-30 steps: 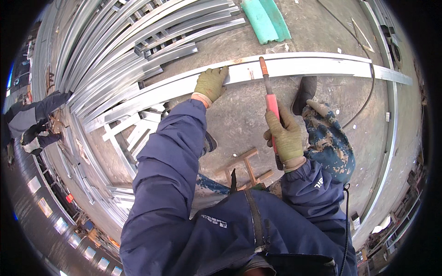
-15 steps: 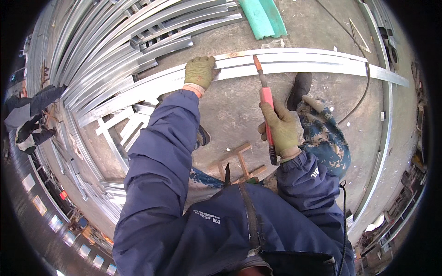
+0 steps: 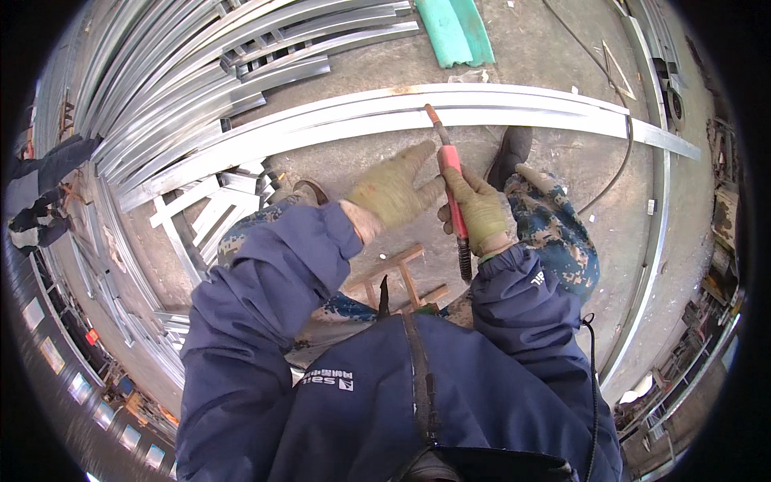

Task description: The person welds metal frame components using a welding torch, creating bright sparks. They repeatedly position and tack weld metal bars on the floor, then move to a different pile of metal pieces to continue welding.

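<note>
- Far left: co-worker in dark clothing (image 3: 56,165), partly cut by the rim.
- Upper left: stacked galvanized steel channels (image 3: 161,96); below, short pale metal offcuts (image 3: 221,205) in a loose pile.
- Long bright steel profile (image 3: 377,115) runs across the floor ahead of both hands. Probably stiff, awkward from length, slick-faced, maybe sharp-edged; best gripped gloved, at the edges, away from the nozzle.
- Left hand (image 3: 393,189), gloved: fingers loosely spread, nothing gripped, just beside the torch handle; contact can't be told.
- Wooden slatted frame (image 3: 408,281) low between the legs.
- Apparent MIG welding torch (image 3: 450,177) at centre, nozzle pointing away, overlapping the profile in view; touch unclear. Likely light, rigid handle, with some drag from its lead; nozzle may be hot, so hold the red grip only.
- Right hand (image 3: 475,210), gloved: wrapped around that red grip.
- Boot (image 3: 510,153) near the profile.
- Right: black cable (image 3: 629,149) curving over the profile.
</note>
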